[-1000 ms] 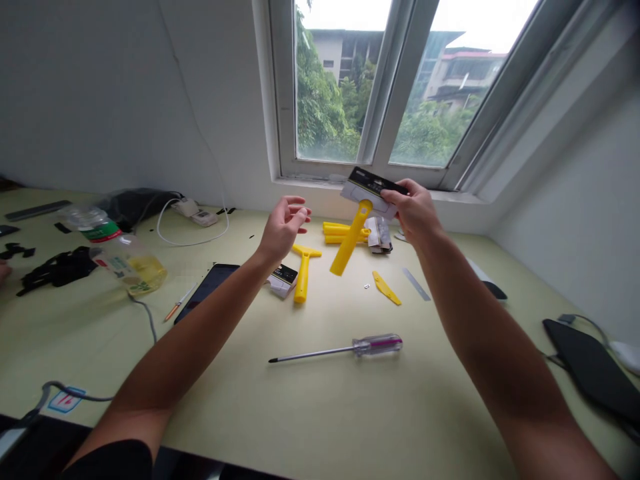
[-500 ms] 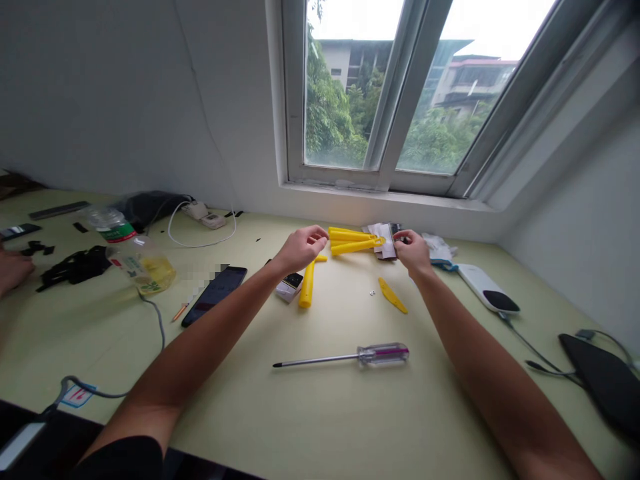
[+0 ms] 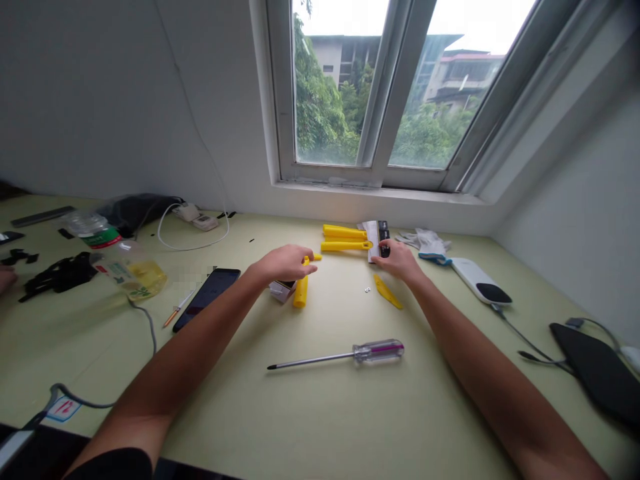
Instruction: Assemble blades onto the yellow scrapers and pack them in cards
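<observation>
My left hand (image 3: 286, 262) hovers over a yellow plastic tube (image 3: 301, 295) with a small side arm, its thumb and fingers apart around the tube's upper end. Beneath that hand a small black-and-white box (image 3: 283, 291) is partly covered. At the back, my right hand (image 3: 401, 260) pinches the near right edge of a black-and-white cardboard packet (image 3: 373, 235). Several yellow tapered tubes (image 3: 345, 246) lie just left of the packet, their ends against it. A flat yellow blade-shaped piece (image 3: 388, 292) and tiny metal nuts (image 3: 367, 290) rest closer to me.
A clear-handled screwdriver (image 3: 377, 351) lies across the front. On the left are a phone (image 3: 207, 298), an orange-tipped pen (image 3: 173, 316) and a plastic bottle (image 3: 133, 267). Gloves (image 3: 431, 244), a white power bank (image 3: 481, 280) and a black device (image 3: 597, 373) with cables lie right. Another person's hand (image 3: 6, 277) shows far left.
My left hand has left the tapered tubes and come down over the single yellow tube. The tapered tubes now lie straighter, and my right hand has shifted onto the packet's edge.
</observation>
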Tool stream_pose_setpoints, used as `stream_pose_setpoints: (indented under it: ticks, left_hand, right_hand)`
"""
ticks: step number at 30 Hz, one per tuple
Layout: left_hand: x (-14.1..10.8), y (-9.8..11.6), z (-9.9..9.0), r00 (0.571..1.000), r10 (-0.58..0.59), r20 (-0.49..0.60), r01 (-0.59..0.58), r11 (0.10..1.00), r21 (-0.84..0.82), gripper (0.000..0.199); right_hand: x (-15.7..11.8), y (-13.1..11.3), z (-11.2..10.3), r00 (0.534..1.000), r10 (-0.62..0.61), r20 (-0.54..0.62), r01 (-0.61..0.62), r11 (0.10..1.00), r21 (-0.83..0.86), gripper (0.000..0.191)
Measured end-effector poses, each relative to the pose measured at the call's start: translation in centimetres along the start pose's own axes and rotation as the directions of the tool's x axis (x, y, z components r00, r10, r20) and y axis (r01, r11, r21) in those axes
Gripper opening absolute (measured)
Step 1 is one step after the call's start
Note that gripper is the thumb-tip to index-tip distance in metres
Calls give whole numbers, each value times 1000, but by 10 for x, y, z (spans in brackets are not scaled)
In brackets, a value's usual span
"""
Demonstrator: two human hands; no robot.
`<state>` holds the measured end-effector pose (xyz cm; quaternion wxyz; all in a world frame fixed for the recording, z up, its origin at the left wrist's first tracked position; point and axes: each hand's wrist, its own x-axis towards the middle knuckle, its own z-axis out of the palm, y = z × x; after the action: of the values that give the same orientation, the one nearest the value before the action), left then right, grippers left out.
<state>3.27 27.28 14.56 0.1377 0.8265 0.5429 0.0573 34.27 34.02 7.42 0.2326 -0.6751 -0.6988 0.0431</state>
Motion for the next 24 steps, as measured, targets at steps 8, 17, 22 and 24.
stream_pose_setpoints:
  ticks: [8,17,22,24]
  left_hand:
    - [3,2,14,995,-90,31,86,989,116,35]
    - [17,-3,44,979,-194,-67,203,968,150,45]
    - [18,-1,49,975,-203,-90,214,967,139,36]
    - [18,1,49,975,-194,-112,208,969,131,34]
  right_hand:
    - [-1,-6,6,997,63,34,-59,993,-99,49]
    - [-12,-35,-24,997,-6,-75,-8,982,-186,49]
    - [-13,-38,-54,936,-59,346,127,976,-177,29]
    - [-14,-32,-58,854,-53,517,149,978,-147,23]
